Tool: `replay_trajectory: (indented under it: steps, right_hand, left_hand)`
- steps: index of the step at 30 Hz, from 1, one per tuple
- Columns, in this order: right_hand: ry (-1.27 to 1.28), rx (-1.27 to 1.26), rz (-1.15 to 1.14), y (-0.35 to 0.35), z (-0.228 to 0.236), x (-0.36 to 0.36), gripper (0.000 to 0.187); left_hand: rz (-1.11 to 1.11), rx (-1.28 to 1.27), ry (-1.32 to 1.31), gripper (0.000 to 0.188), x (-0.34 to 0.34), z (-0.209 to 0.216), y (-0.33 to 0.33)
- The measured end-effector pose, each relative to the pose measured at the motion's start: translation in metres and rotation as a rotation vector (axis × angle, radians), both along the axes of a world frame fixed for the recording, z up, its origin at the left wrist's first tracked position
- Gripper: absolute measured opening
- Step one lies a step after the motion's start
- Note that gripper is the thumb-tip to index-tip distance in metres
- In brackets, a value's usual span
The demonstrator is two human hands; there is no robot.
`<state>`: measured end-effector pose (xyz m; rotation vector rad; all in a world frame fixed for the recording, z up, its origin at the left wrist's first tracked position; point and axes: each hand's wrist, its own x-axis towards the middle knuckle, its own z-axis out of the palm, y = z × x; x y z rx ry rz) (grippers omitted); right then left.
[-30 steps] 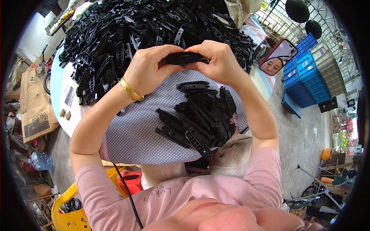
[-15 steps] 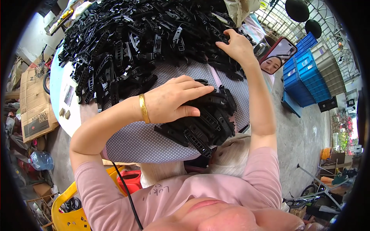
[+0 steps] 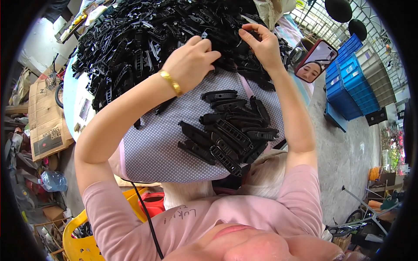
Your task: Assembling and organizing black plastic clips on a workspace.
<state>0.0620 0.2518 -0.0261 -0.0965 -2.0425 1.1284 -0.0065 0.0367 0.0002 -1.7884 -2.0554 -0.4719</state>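
Far left: a flattened brown cardboard box [image 3: 48, 117] leaning, a clear plastic bottle [image 3: 53, 181] on the floor below it, a yellow chair [image 3: 82, 239] nearer the person. Then the pale rim of a table [image 3: 69, 102], its far half under a broad mound of black parts [image 3: 130, 48], tangled at all angles. Left hand [image 3: 191, 61] over the near edge of that mound, palm down, fingers loosely bent, thumb apart; the tips are lost against dark parts, so cannot tell whether it has hold of one. Gold bracelet [image 3: 170, 83] at that wrist. Below, a dotted cloth [image 3: 148, 152] covers the near side, and right of its middle lies a smaller heap of black pieces [image 3: 230, 130], roughly side by side, some overlapping. Each is long, narrow, slightly curved, a few slotted like a ladder. They look like moulded plastic: probably light and stiff, fairly smooth, able to slide over one another; thin slot bars perhaps the weak spot under hard squeezing. Best hold, by the look of it, is thumb against fingers across the solid long sides near mid-length, or one hand per end. Right hand [image 3: 261, 45] at the mound's right side, thumb and forefinger curved with a small gap behind the tips; whether a part is pinched there cannot be made out. Right again, a phone [image 3: 315, 61] in a dark red case stands tilted; beyond it, stacked blue crates [image 3: 348, 82].
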Motion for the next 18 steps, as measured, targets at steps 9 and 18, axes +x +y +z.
replay_trajectory:
  steps: [9,18]
  right_hand:
    - [-0.015,-0.315,0.121,-0.008,0.006,0.006,0.027]
    - [0.038,-0.471,0.55,-0.04,0.018,0.017,0.019]
  left_hand:
    - [0.169,-0.066,0.284,0.012,-0.007,-0.015,0.04]
    - [0.246,0.483,-0.88,0.022,-0.022,0.007,0.021]
